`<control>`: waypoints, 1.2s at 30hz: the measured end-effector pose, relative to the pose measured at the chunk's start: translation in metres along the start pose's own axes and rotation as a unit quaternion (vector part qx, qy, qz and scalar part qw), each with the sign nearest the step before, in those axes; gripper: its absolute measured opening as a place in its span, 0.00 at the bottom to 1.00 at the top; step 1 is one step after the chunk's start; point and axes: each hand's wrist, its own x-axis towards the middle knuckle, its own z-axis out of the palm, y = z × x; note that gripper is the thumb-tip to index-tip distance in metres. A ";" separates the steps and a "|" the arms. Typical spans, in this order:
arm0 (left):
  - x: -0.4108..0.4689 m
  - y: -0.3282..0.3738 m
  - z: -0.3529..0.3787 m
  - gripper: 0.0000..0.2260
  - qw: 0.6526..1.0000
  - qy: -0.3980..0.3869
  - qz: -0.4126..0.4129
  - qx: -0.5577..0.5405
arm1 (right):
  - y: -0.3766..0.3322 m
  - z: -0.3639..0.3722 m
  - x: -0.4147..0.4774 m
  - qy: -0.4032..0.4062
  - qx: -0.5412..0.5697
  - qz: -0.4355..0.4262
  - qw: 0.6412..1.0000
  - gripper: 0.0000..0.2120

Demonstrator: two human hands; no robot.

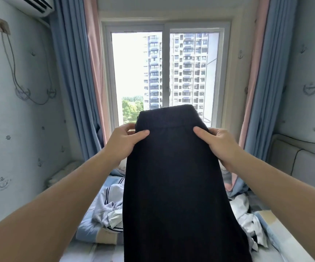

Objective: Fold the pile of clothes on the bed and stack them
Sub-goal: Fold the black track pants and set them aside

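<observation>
- A dark garment (pixel 171 186) hangs between the hands, held up over the bed (pixel 96 251), its lower end out of frame.
- The left hand (pixel 124 143) and right hand (pixel 219 145) each pinch a side just under the waistband, thumbs on the near face.
- Below the hands, a rumpled pile of pale clothes (pixel 107 210) lies either side of the garment.
- Beyond the hands, a window (pixel 164 72) stands between blue curtains (pixel 71 72).

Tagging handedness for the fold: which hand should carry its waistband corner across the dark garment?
Near even; lean right: the right hand and left hand both pinch the dark garment at the waistband, but the right wraps more side edge.
</observation>
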 end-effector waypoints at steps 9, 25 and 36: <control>0.154 -0.259 -0.036 0.13 0.992 0.011 -0.122 -0.031 | 0.213 0.120 0.179 -0.005 -0.025 0.107 0.994 0.10; 0.209 -0.776 -0.001 0.23 0.947 0.067 -0.311 0.034 | 0.701 0.300 0.294 -0.039 -0.197 0.254 0.946 0.20; -0.005 -0.818 0.026 0.30 0.895 -0.189 -0.335 0.228 | 0.757 0.299 0.107 -0.232 -0.423 0.290 0.827 0.36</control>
